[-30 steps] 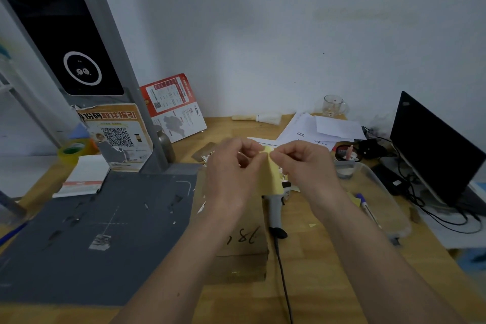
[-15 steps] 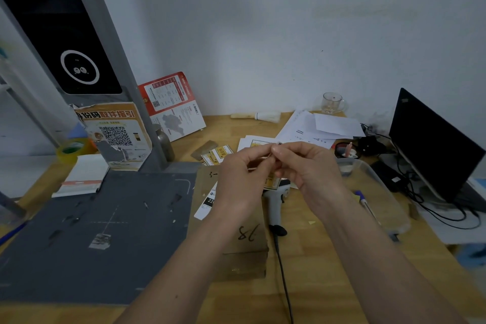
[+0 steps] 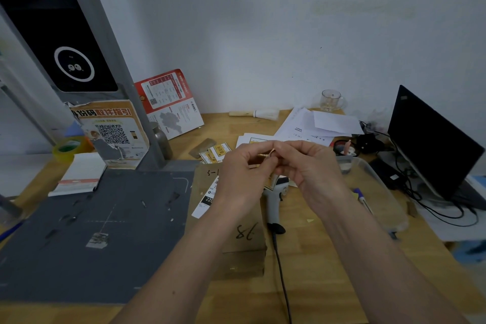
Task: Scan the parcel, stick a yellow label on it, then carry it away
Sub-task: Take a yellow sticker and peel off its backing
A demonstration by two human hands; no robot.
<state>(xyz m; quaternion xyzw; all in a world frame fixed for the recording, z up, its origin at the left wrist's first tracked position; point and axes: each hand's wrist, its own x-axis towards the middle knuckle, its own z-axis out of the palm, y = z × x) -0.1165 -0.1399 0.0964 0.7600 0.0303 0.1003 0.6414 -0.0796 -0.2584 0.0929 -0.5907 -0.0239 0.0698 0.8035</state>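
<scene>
Both our hands have drawn closer since a second ago, and the yellow label point(image 3: 271, 182) that hung broad between them now shows only as a sliver. Our left hand point(image 3: 243, 176) and right hand point(image 3: 306, 167) meet fingertip to fingertip, pinching it above the parcel point(image 3: 231, 229), which lies flat on the counter point(image 3: 328, 265) beside the scanner point(image 3: 274, 200).

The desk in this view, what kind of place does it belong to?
Probably a parcel pick-up or sorting counter. A cardboard parcel with a shipping label lies beside a handheld scanner, a QR-code poster leans on a post, and both hands work a small yellow label.
</scene>
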